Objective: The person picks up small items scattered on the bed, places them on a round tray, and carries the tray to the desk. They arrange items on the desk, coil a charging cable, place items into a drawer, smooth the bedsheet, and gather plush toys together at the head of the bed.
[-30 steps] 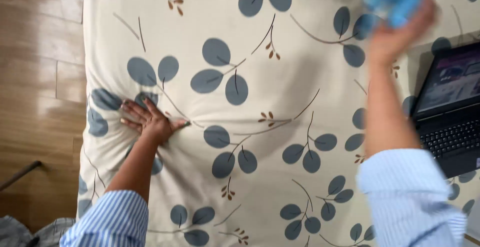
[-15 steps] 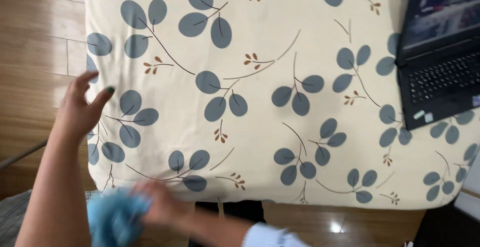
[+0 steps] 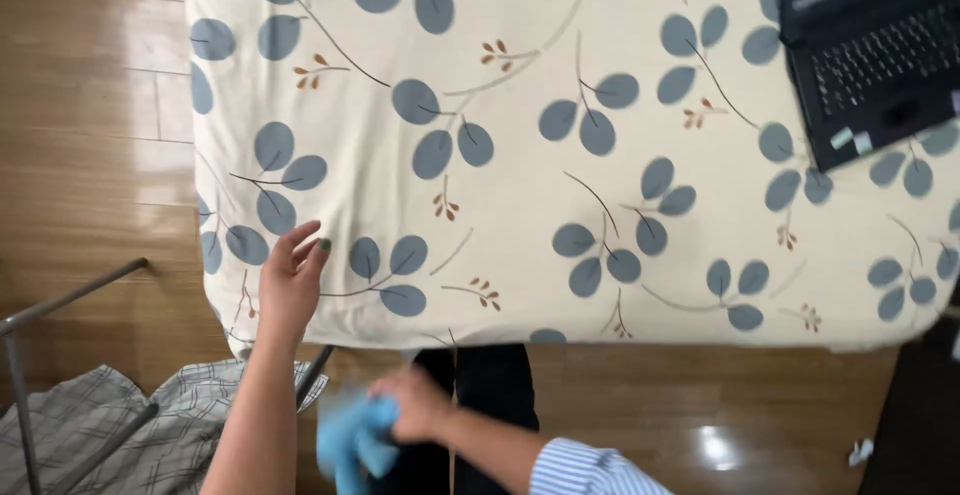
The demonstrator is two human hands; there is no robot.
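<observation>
Your left hand (image 3: 293,280) lies flat and open on the leaf-print bed cover (image 3: 560,155) at 8 o'clock | your right hand (image 3: 420,405) is closed on a blue cloth (image 3: 352,440) below the bed edge at 6 o'clock | a laptop (image 3: 870,50) sits at 2 o'clock.

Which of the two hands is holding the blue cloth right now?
The right hand, down below the bed's edge, grips the blue cloth. The left hand holds nothing; it lies open on the leaf-patterned sheet near the corner.
</observation>
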